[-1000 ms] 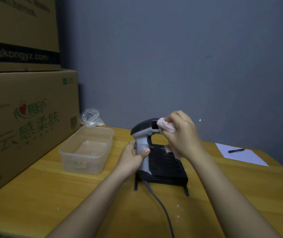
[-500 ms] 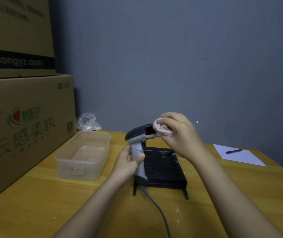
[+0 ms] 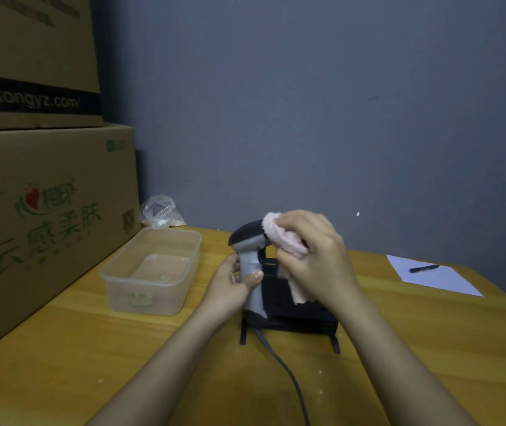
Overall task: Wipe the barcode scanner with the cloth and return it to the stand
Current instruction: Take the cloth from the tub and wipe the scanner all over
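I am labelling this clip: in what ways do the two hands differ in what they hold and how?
The left hand wraps the barcode scanner by its grey handle, low down; the right hand pinches the pink cloth higher, against the scanner's head. Both are closed on something above the black stand.

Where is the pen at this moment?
In the head view, the pen lies on the sheet of paper at the far right of the table, beyond the right hand.
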A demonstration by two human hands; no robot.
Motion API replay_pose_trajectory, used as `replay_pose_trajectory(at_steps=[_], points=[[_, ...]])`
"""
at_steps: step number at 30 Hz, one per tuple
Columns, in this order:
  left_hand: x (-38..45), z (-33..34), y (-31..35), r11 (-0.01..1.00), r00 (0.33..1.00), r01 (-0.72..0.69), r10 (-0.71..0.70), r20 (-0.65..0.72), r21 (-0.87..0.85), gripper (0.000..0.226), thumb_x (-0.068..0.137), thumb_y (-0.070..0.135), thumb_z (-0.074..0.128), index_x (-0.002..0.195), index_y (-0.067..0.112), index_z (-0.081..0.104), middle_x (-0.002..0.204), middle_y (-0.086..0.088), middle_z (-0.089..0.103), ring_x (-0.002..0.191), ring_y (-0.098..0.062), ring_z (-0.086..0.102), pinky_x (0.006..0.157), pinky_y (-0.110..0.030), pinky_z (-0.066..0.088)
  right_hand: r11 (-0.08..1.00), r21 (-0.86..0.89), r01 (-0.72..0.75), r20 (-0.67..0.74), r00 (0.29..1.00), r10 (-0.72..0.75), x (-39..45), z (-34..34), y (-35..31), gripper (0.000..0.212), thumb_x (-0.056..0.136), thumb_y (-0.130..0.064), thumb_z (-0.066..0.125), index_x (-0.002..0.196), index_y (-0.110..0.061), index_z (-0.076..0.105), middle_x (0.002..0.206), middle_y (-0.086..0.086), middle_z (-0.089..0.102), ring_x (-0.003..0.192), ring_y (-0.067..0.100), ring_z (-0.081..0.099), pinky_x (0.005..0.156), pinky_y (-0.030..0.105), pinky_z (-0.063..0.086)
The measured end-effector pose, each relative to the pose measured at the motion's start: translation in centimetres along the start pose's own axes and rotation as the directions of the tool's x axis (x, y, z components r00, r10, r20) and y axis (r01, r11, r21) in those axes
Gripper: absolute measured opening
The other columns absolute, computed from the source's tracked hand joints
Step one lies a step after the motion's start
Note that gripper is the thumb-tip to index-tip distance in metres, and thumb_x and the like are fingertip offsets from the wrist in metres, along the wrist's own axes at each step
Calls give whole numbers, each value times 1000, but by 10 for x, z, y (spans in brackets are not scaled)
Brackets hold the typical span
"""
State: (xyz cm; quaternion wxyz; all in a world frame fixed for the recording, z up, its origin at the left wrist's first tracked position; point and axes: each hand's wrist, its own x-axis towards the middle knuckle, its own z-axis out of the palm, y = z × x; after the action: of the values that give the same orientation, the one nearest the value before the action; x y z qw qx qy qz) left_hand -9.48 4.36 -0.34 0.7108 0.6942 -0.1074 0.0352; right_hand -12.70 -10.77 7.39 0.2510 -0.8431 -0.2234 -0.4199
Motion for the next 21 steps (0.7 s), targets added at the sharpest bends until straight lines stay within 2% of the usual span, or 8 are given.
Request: replay_pose_trajectory(at_steps=[3, 5, 6, 8, 11, 15, 18, 21], points=[[0, 1, 1, 1000, 1000, 26, -26, 5, 10, 27, 86, 13, 63, 108, 26, 53, 118, -3, 61, 106, -19, 62, 91, -40, 53, 994, -12, -109, -95, 990, 107, -2, 0, 1, 18, 68, -6, 65, 85, -11, 67, 86, -3, 65, 87, 22, 58, 70, 11, 35], [0, 1, 3, 1000, 999, 28, -28, 18, 13, 24, 86, 13, 63, 105, 26, 54, 118, -5, 62, 107, -20, 62, 92, -41, 52, 999, 19, -39, -132, 990, 42, -3, 0, -3, 21, 67, -3, 64, 87, -8, 68, 88, -4, 64, 89, 17, 56, 75, 17, 39], [0, 0, 4, 1000, 1000, 27, -27, 9, 5, 23, 86, 12, 62, 105, 24, 55, 117, -5, 63, 106, -19, 62, 92, -40, 52, 1000, 5, -24, -70, 997, 25, -4, 3, -4, 23, 68, -2, 64, 89, -9, 68, 91, -2, 66, 90, 17, 56, 75, 19, 39], [-2, -2, 7, 999, 999, 39, -39, -5, -10, 26, 86, 11, 63, 109, 19, 53, 111, 1, 61, 105, -17, 60, 93, -38, 51, 988, -60, -144, 17, 989, 145, -8, 4, 7, 20, 72, -7, 66, 91, -14, 67, 92, -2, 67, 91, 22, 58, 71, 22, 37], [-1, -6, 11, 998, 998, 58, -58, -14, -22, 36, 82, 16, 68, 115, 13, 52, 110, 3, 61, 106, -21, 61, 95, -45, 51, 949, 24, -314, -8, 949, 314, -25, -11, 23, 19, 79, -11, 66, 95, -20, 67, 91, -10, 62, 91, 13, 57, 73, 13, 38], [4, 7, 14, 1000, 999, 27, -28, -35, -13, 42, 77, 20, 74, 111, 11, 53, 106, -9, 65, 95, -22, 66, 83, -41, 56, 947, 112, -302, 133, 949, 287, -47, -18, 14, 38, 85, -1, 51, 112, -24, 64, 108, -4, 48, 101, -1, 48, 84, 3, 34], [11, 31, 20, 1000, 998, 11, -10, -57, 25, 39, 73, 24, 78, 100, 15, 51, 90, -5, 66, 77, -14, 65, 66, -29, 55, 931, -79, -355, 128, 923, 363, -57, -16, 15, 31, 84, -7, 52, 100, -26, 70, 108, -3, 47, 103, 15, 50, 79, 27, 45], [21, 60, 24, 992, 997, 19, -9, -79, 121, 55, 58, 43, 82, 94, 13, 54, 93, -9, 71, 81, -22, 70, 76, -44, 58, 854, -327, -405, 143, 872, 468, -59, -13, 10, 24, 83, -33, 53, 97, -23, 70, 109, 2, 49, 106, 24, 47, 72, 28, 39]])
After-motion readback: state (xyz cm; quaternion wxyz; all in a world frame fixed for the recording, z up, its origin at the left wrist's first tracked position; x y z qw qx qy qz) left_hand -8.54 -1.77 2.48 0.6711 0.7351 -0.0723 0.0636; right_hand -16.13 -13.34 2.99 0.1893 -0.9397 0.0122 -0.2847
